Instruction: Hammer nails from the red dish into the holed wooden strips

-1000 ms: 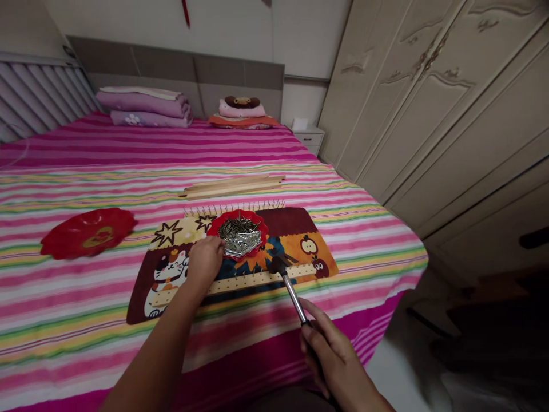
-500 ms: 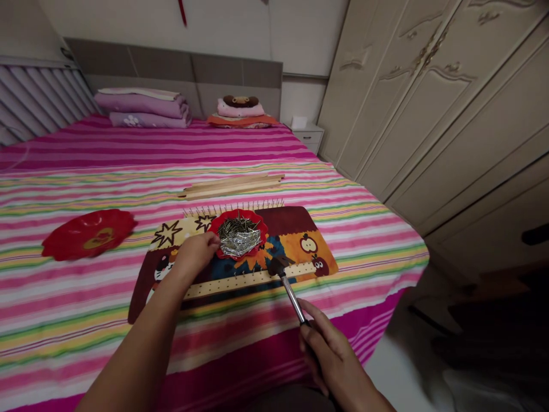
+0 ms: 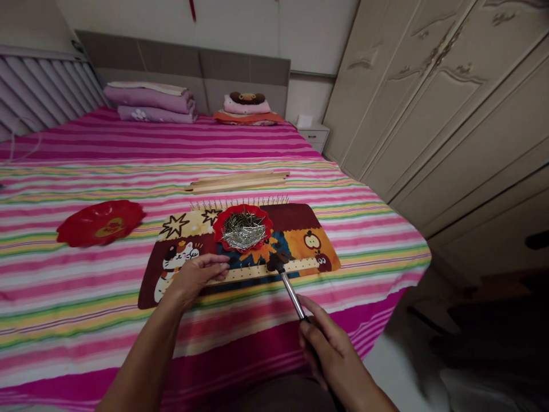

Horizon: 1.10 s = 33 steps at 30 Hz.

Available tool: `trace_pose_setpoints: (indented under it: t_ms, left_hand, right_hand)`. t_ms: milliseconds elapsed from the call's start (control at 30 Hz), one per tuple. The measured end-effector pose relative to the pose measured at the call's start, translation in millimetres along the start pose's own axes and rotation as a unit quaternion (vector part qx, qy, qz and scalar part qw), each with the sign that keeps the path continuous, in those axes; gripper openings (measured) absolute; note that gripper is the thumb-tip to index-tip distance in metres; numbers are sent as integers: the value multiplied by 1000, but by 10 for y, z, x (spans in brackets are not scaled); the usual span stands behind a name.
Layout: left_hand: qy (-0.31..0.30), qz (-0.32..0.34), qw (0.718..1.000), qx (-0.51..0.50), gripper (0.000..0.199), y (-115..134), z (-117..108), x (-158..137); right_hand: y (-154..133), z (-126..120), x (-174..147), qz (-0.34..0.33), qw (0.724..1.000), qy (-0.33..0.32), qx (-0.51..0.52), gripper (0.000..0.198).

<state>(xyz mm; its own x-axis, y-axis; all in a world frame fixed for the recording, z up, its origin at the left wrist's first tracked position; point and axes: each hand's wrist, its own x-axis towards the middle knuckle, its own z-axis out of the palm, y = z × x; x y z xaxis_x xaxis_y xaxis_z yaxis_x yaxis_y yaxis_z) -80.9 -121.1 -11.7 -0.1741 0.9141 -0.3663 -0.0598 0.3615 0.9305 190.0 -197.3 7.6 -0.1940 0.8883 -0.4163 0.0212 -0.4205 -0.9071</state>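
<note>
My right hand (image 3: 332, 349) is wrapped round the dark grip of a hammer (image 3: 293, 294), whose black head rests at a pale wooden strip (image 3: 302, 264). The strip has rows of small dark marks, and several nails stand up along its middle. My left hand (image 3: 199, 277) hovers over the strip's left part with thumb and fingers pinched; whatever they hold is too small to make out. Just beyond is a red scalloped dish (image 3: 269, 233) heaped with nails (image 3: 244, 229), dark at the back, silvery in front. Everything here lies on a patterned mat (image 3: 285, 213).
Behind the dish, another strip bristles with upright nails (image 3: 240, 201). Farther back lie stacked wooden strips (image 3: 240, 182). A red plate (image 3: 100, 223) sits at left on the striped bed cover (image 3: 86, 297). Folded bedding (image 3: 150, 103) lies by the headboard; a wardrobe (image 3: 429, 103) stands at right.
My left hand has moved from the dish's left rim toward me, over the wooden strip. My right hand keeps the hammer in nearly the same place. The view has shifted slightly.
</note>
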Motion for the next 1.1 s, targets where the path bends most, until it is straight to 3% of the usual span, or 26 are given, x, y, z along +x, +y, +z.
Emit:
trace_pose_setpoints:
  t_ms: [200,600,900,1100]
  left_hand:
    - [79,38,995,48,36,-191,115,104]
    - [88,63,977,182,37,-289,158,135]
    - [119,152,936,295,26,-317,199,102]
    - [138,207,911,329,20,-385,225,103]
  right_hand:
    - [6,-5,-2,-5,1000,-1,-3,50]
    - [16,-24,4,3,1000,-10,-8,50]
    - [32,-13,53,-17,999,-38,-26,45]
    - [-57,133,146,-45,989,-112,-89,41]
